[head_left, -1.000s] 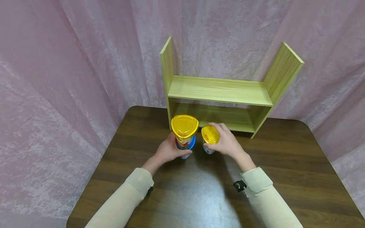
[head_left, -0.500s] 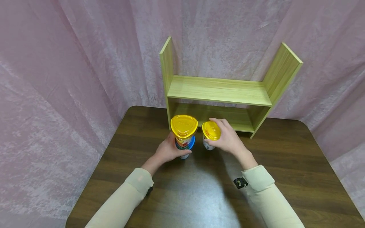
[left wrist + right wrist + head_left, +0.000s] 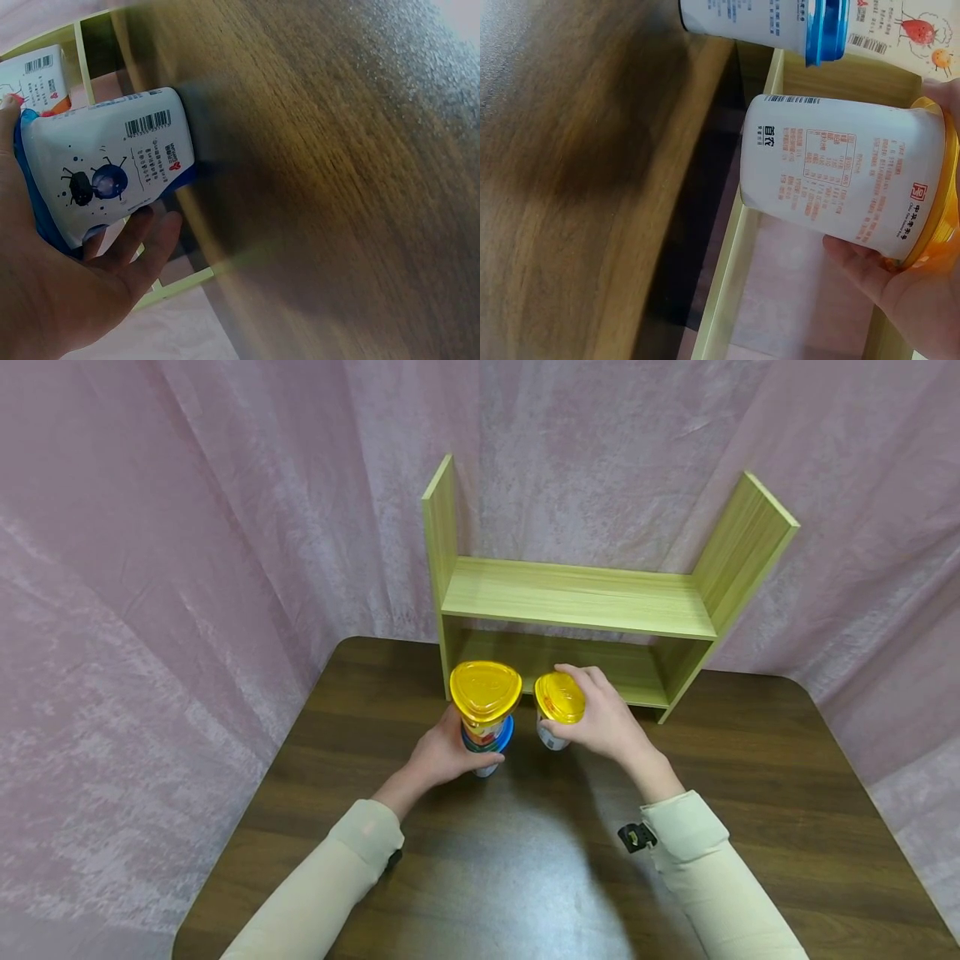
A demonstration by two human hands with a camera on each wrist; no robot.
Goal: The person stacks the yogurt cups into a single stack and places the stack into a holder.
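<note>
At frame centre, the right hand (image 3: 603,725) grips a single yellow-lidded cup (image 3: 558,703) by its top, lifted clear of the table (image 3: 750,793) just before the shelf (image 3: 577,602). To its left, the left hand (image 3: 442,756) wraps the base of a stack of cups (image 3: 485,710) standing on the table. The placing step seems under way; next likely calls for carrying the cup forward to a shelf board.

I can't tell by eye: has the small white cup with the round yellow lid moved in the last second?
Yes. The small white cup with the round yellow lid, held by the right hand, has shifted slightly toward the light green wooden shelf.
</note>
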